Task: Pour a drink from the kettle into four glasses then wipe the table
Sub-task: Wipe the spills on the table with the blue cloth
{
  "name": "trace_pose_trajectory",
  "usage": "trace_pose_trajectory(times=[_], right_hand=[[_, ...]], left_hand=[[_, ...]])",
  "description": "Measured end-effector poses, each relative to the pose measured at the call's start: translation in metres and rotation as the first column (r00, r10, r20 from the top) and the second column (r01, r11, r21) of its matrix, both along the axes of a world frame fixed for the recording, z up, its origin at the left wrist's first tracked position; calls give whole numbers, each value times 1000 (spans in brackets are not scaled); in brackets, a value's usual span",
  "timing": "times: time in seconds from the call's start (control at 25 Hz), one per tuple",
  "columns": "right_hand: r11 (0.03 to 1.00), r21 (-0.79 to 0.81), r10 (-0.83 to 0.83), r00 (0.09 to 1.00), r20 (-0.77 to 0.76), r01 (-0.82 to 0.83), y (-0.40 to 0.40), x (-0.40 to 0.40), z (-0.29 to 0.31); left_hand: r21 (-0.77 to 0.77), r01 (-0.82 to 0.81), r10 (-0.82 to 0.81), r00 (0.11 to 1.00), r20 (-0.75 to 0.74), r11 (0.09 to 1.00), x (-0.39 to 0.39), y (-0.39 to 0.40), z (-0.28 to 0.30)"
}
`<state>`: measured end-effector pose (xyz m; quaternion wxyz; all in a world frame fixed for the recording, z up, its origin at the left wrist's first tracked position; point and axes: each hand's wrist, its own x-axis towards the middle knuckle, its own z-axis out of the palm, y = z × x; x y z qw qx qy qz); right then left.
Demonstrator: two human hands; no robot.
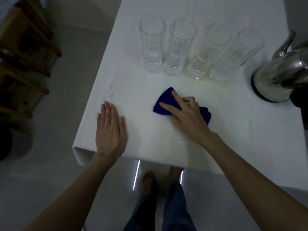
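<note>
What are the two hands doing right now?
Left hand: open, flat on the table, holding nothing.
Right hand: pressing the blue cloth onto the table, fingers spread over it.

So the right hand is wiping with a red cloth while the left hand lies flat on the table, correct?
Nearly. The head view shows the cloth is dark blue, not red. The right hand does press it, and the left hand lies flat on the table.

My left hand (pixel 110 130) flat, palm down, fingers together, near left front corner of table (pixel 150 147). My right hand (pixel 186 114) pressing down on cloth (pixel 162 105), index and middle fingers spread forward, others curled. Both forearms bare, reaching over front edge.
</note>
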<state>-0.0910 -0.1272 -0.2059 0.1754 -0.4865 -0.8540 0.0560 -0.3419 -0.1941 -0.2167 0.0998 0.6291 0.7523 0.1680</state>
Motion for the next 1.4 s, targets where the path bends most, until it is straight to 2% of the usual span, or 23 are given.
trace_pose_trajectory(times=[0.08, 0.12, 0.2, 0.24, 0.32, 0.56, 0.6, 0.68, 0.76, 0.8, 0.96, 1.0, 1.12, 1.2, 1.28, 1.4], right_hand=[[994, 38, -98, 994, -43, 99, -3, 16, 4], [973, 50, -223, 972, -75, 227, -1, 21, 4], [874, 24, -478, 869, -123, 485, 8, 20, 0], [833, 13, -547, 827, -129, 553, 14, 13, -3], [804, 16, -588, 800, -116, 594, 24, -11, -7], [888, 55, -450, 888, -95, 457, 39, -84, -8], [914, 91, -388, 917, -89, 395, 40, -90, -8], [980, 119, -157, 987, -39, 161, 31, -85, -11], [994, 94, 57, 998, -27, -55, 25, -67, -9], [994, 85, 76, 996, -42, -72, 29, -59, -7], [967, 125, -209, 974, -92, 220, 53, -81, -9], [959, 169, -212, 972, -100, 226, 53, -94, -13], [982, 185, -30, 999, -42, 37, 41, -113, -15], [981, 179, -68, 995, -71, 80, 49, -114, -11], [968, 128, -203, 974, -103, 215, 61, -129, -5], [959, -68, -277, 961, -6, 276, 66, -155, 3]], left_hand=[[6, 4, -4, 1000, -2, 1000, 0, 0, 0], [9, 3, -3, 1000, -4, 1000, 0, 0, 0], [25, -3, 3, 1000, -6, 1000, 1, 1, -1], [31, -6, 7, 1000, -7, 1000, 1, 1, -1], [36, -12, 12, 1000, -7, 999, 1, 1, -1], [20, -12, 12, 1000, 0, 1000, 0, 1, 0], [13, -10, 10, 1000, 2, 1000, -1, 1, -1], [-9, 5, -5, 1000, 13, 1000, -2, 0, 1], [-22, 42, -42, 999, 21, 999, -6, -2, 3], [-23, 55, -54, 998, 19, 998, -9, -3, 5], [-22, -7, 7, 1000, 7, 1000, -18, -7, 4], [-35, -23, 23, 1000, 11, 999, -18, -8, 4], [-51, -36, 36, 999, 11, 998, -20, -8, 3], [-29, -39, 39, 999, 2, 999, -19, -8, 2], [-26, -49, 50, 999, 11, 998, -19, -7, 2], [-31, -59, 60, 998, 26, 998, -18, -7, 3]])
